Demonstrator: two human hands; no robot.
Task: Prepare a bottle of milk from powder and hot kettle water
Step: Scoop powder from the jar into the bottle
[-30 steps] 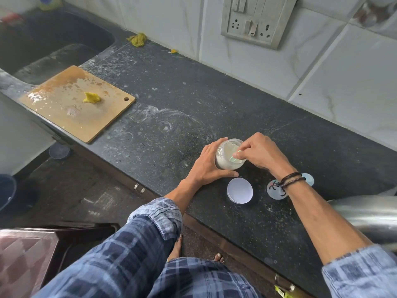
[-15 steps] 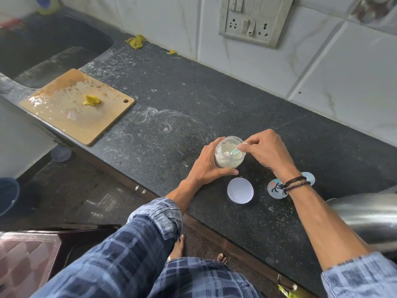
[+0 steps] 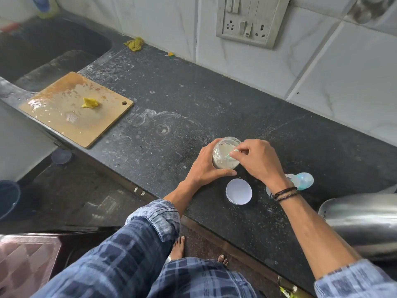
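A small clear jar (image 3: 223, 154) of white powder stands open on the dark counter (image 3: 193, 100). My left hand (image 3: 204, 166) grips its side, fingers curled round it. My right hand (image 3: 257, 158) reaches over the jar's mouth and pinches a small pale green scoop (image 3: 231, 153) whose tip dips inside. The jar's white lid (image 3: 238, 191) lies flat just in front of it. Behind my right wrist lies a baby bottle (image 3: 304, 180) with a pale blue cap, partly hidden. A steel kettle (image 3: 363, 224) fills the right edge.
A wet wooden cutting board (image 3: 73, 110) with a yellow scrap sits at the left by the dark sink (image 3: 43, 50). A socket panel (image 3: 251, 20) is on the tiled wall. A yellow scrubber (image 3: 134, 44) lies at the counter's back edge.
My right hand lifted slightly and then came back over the jar's mouth with the scoop. My left hand stayed on the jar.
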